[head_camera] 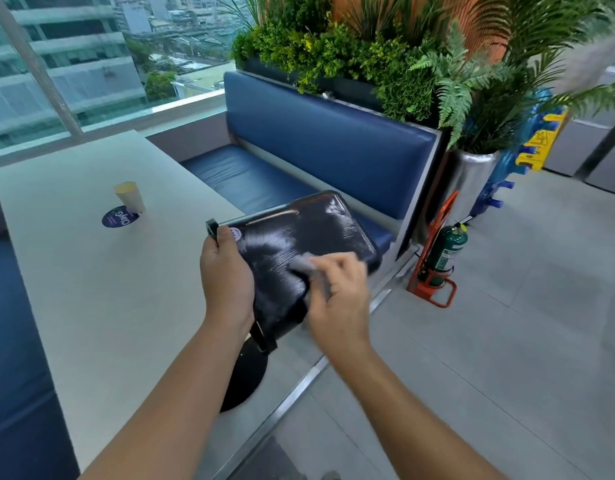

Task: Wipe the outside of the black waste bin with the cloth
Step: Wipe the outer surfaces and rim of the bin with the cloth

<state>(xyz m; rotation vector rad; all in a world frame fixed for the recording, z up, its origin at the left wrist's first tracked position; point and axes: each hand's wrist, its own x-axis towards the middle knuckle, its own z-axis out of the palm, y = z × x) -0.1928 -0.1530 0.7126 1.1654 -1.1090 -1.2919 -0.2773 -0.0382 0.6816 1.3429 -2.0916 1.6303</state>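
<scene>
The black waste bin [313, 230] is held in the air, tipped onto its side, just past the right-hand edge of the white table [91, 289]. Its opening is turned out of view, so whether anything is in it cannot be told. Pale wet streaks cross its glossy side.

The left hand [226, 271] grips the end of the bin nearest the table, thumb over the rim. The right hand [337, 292] pinches a grey cloth [301, 265] in curled fingers and presses it against the bin's side.

On the table's far part a paper cup [130, 197] stands upright; its contents are hidden. It sits on the edge of a round dark blue sticker [117, 218] with pale lettering that reads upside down and is not clear. A small round white label [235, 233] on the bin beside the left thumb is too small to read.

Beyond the table is a blue padded bench [334, 143] with a planter box [347, 88] full of greenery behind it. Farther right of the table, a silver pot [470, 178] holds a palm, and a green fire extinguisher [446, 252] stands in an orange frame. A yellow floor sign [541, 140] is blurred.
</scene>
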